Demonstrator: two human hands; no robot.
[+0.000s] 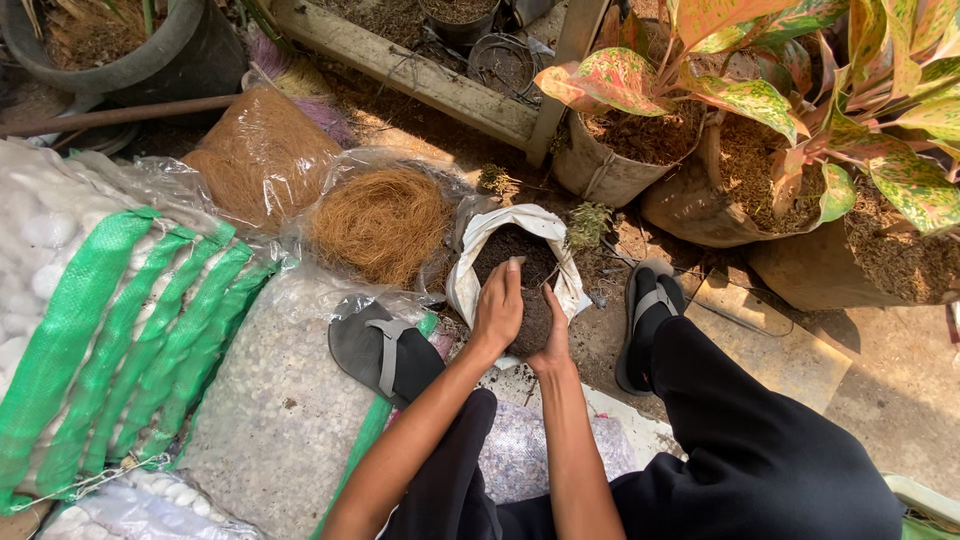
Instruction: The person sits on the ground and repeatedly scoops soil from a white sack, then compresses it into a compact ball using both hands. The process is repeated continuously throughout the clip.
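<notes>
We look down from a head camera at our own two bare hands working in a small white bag of dark soil (520,262), which stands on the dirt ground between our sandalled feet. Our left hand (499,305) lies palm down on top of the soil, its fingers (513,270) flat and relaxed, pressing rather than gripping. Our right hand (553,335) cups the near side of the bag; its fingers are tucked behind the soil and the rim, so we cannot tell whether they clutch anything. To do this pressing well, we judge that the right hand should steady the bag wall while the left firms the soil evenly and gently, so that the soft bag does not tip or spill over its folded rim. Just to the left lies an open plastic bag of brown coconut fibre (380,222), touching the soil bag. Further left lie a clear sack of pale gravel (270,400) and a green-striped sack (120,330). Ahead and to the right stand potted plants with pink and green leaves (760,100), well apart from our hands.
</notes>
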